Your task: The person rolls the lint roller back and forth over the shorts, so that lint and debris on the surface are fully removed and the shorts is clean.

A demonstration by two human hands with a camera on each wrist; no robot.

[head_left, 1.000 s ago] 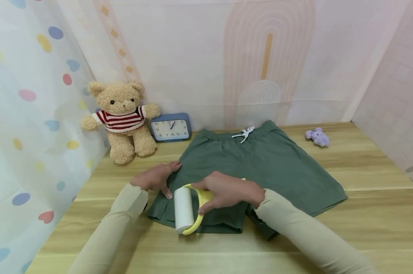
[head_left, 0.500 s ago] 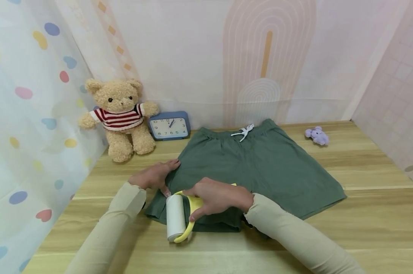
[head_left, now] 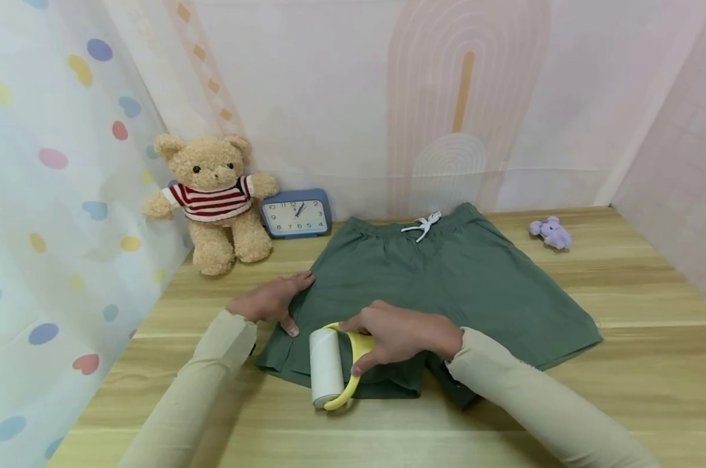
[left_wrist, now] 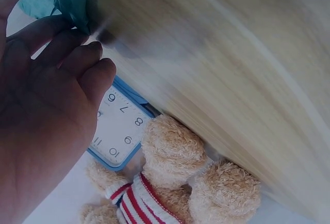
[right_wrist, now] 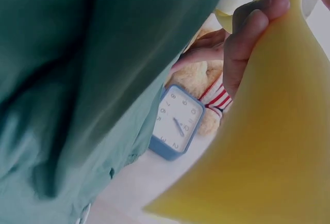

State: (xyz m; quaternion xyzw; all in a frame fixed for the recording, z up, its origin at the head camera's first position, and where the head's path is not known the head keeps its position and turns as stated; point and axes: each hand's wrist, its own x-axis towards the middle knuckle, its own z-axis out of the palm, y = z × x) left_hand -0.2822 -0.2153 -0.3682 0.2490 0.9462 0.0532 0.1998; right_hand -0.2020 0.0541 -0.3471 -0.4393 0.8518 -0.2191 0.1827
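Dark green shorts point(head_left: 382, 273) with a white drawstring point(head_left: 426, 224) lie spread on the wooden table. My right hand point(head_left: 402, 335) grips the yellow handle point(head_left: 360, 348) of a lint roller, fingers wrapped around it. Its white roll point(head_left: 326, 367) lies over the lower part of the left leg, one end at the hem. In the right wrist view the yellow handle point(right_wrist: 268, 131) fills the right side, beside the green cloth point(right_wrist: 103, 79). My left hand point(head_left: 274, 300) rests on the left edge of the shorts, fingers extended and thumb spread on the fabric.
A teddy bear point(head_left: 215, 208) in a striped sweater sits at the back left, next to a blue clock point(head_left: 296, 214). A small purple plush toy point(head_left: 552, 233) lies at the back right. Curtains with prints hang behind and to the left.
The lint roller first slid left and toward the hem in my right hand, then came back to the right. My left hand has stayed at the edge of the shorts.
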